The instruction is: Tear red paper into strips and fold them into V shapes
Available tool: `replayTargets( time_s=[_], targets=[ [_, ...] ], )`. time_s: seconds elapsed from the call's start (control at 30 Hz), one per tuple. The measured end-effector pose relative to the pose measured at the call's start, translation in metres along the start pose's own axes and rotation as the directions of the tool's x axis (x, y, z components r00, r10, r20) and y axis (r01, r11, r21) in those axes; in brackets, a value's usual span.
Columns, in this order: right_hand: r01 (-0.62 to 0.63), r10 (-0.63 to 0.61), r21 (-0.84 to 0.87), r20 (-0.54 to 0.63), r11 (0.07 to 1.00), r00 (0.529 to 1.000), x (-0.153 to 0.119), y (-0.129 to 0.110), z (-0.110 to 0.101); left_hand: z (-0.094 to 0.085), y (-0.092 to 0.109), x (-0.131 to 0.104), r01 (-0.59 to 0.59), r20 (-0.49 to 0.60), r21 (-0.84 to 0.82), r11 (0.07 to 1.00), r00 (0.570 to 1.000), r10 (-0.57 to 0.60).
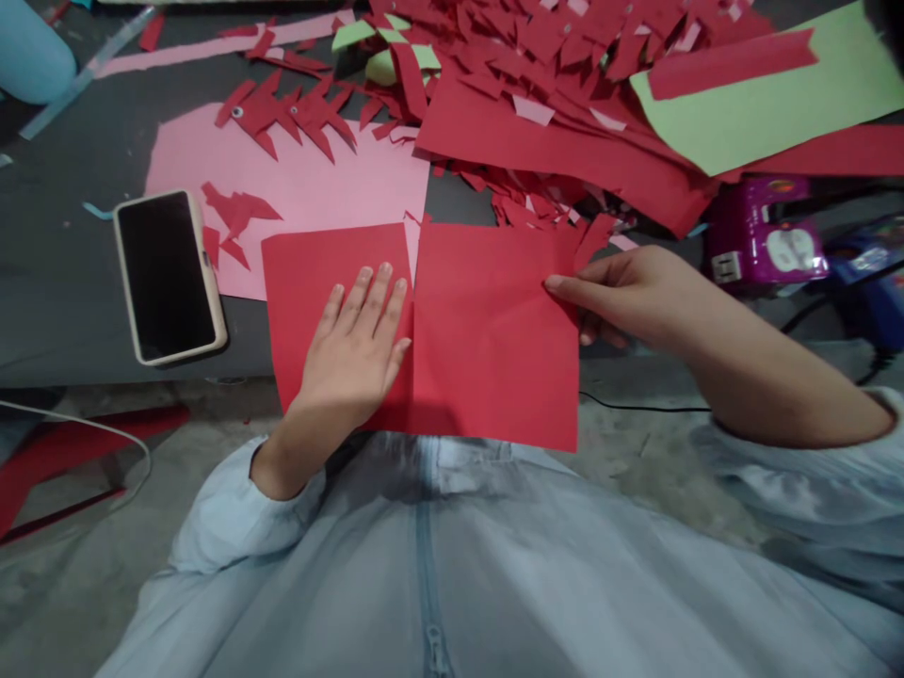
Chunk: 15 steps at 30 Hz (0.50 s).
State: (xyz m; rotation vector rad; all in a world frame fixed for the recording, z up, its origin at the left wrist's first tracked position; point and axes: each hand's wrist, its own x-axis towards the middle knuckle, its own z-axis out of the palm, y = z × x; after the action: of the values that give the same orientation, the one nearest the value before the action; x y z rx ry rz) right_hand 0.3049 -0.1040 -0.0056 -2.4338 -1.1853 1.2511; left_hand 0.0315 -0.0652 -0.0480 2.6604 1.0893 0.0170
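A sheet of red paper (pixel 487 377) lies at the table's front edge, its lower part reaching out past it. Down its middle runs a crease, with a slit at the top where pink shows through. My left hand (pixel 357 344) rests flat on the left half, fingers stretched out. At the right edge, my right hand (pixel 621 292) pinches the sheet between thumb and fingers. Behind it lies a pink sheet (pixel 317 188) bearing red cut-out paper fish (pixel 261 113), one with a googly eye.
A phone (pixel 169 278) lies left of the red paper. Red scraps (pixel 537 56) are heaped at the back, with a light green sheet (pixel 763 113) on the right. A purple box-like device (pixel 766 235) and black cables stand at the right. A blue rounded object (pixel 35 52) is at upper left.
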Motion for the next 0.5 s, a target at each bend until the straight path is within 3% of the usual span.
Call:
replayTargets(
  time_s=[0.5],
  targets=[
    [-0.014, 0.014, 0.111, 0.005, 0.994, 1.000, -0.007, 0.013, 0.000, 0.000, -0.001, 0.000, 0.001, -0.007, -0.024, 1.000, 1.000, -0.001]
  ],
)
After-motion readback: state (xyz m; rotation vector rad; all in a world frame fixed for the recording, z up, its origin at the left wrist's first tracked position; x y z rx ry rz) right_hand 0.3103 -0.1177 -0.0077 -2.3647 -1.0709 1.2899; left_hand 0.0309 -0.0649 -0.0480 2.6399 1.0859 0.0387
